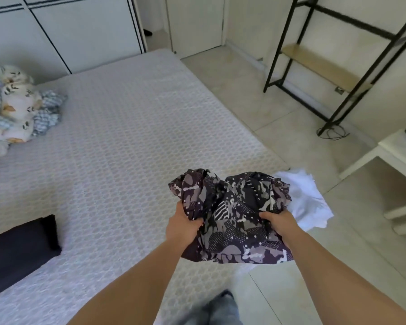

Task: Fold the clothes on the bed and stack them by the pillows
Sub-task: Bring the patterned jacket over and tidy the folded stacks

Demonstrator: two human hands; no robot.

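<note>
Both hands are clenched on a crumpled camouflage-print garment (232,214), the left hand (182,227) gripping its left edge and the right hand (278,222) bunching its right side, holding it up over the near corner of the bed (131,137). Just past that corner, a white garment (307,198) lies partly hidden behind the held one. A folded dark garment (19,252) rests flat on the bed's near left side. A heap of patterned bedding (17,109) sits at the bed's far left edge.
</note>
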